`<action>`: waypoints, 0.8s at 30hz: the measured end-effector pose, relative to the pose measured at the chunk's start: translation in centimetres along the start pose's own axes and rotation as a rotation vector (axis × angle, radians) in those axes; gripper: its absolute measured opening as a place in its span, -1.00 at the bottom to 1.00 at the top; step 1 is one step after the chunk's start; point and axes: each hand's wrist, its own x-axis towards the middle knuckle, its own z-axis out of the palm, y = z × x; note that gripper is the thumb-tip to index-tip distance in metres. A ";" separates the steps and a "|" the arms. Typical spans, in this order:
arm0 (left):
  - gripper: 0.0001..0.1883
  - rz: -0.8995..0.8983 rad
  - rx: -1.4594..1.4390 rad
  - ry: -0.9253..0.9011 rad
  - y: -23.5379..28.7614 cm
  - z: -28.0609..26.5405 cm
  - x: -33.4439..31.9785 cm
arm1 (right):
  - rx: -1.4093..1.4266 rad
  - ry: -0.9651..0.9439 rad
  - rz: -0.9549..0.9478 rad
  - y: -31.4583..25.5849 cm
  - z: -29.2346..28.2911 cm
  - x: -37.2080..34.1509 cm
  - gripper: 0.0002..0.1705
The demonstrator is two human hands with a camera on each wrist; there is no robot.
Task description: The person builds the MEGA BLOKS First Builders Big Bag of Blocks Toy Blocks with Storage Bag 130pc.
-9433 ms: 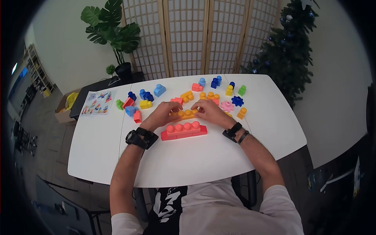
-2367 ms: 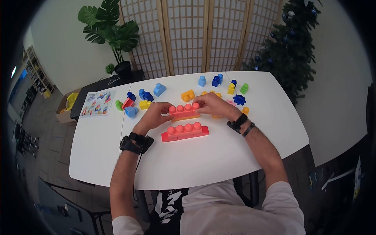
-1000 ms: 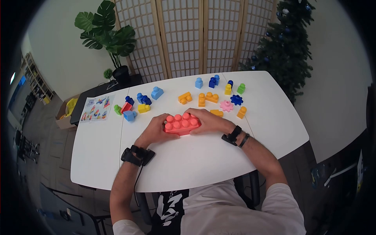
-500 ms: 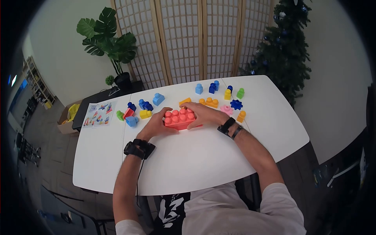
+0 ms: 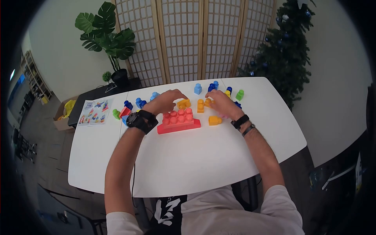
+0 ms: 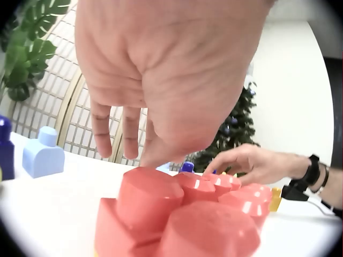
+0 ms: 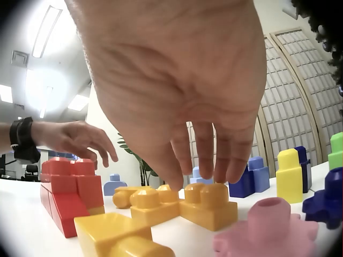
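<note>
White desk (image 5: 188,166), lattice screen (image 5: 184,43) past its far edge, and it's the right hand (image 5: 224,103) that's nearer: fingers slightly apart, angled down, pinching nothing visible, right over an orange block (image 7: 215,212), contact hard to tell. That block's long axis looks roughly parallel to the far edge. Just left, another orange piece (image 5: 200,106); further left, the left hand (image 5: 166,102), fingers parted, hovers near the red stack (image 5: 179,126).

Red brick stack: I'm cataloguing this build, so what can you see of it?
The glossy, seemingly plastic red brick stack sits upright on the white table, two rows of round studs on top, its front base sloping at both ends. Yellow shows low behind. The left hand is over it; contact is unclear.
</note>
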 end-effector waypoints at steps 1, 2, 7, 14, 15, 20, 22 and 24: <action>-0.33 -0.052 0.003 -0.109 0.2 -0.1 1.2 | -0.025 0.033 -0.033 -0.2 0.0 0.0 -0.72; -0.33 -0.052 0.001 -0.106 0.5 -0.1 2.1 | -0.028 0.031 -0.035 -0.4 0.0 0.0 -0.72; -0.35 -0.033 0.213 -0.215 0.2 0.1 4.5 | -0.046 -0.024 -0.121 -2.6 0.2 -0.1 -0.74; -0.34 -0.042 0.232 -0.053 -2.8 -1.3 1.5 | -0.125 -0.121 -0.071 -2.8 1.0 0.4 -0.72; -0.36 -0.062 0.091 0.091 -3.0 -1.8 0.6 | -0.120 -0.123 -0.073 -2.8 1.1 0.3 -0.72; -0.38 -0.283 -0.500 0.323 0.5 -3.5 -4.3 | -0.062 -0.171 -0.065 -2.9 0.8 0.4 -0.63; -0.37 -0.256 -0.538 0.299 1.1 -2.6 -5.9 | -0.055 -0.205 -0.045 -3.4 -0.1 0.8 -0.61; -0.34 -0.200 -0.514 0.282 2.2 -1.3 -7.1 | -0.057 -0.246 -0.026 -4.0 -1.0 0.6 -0.58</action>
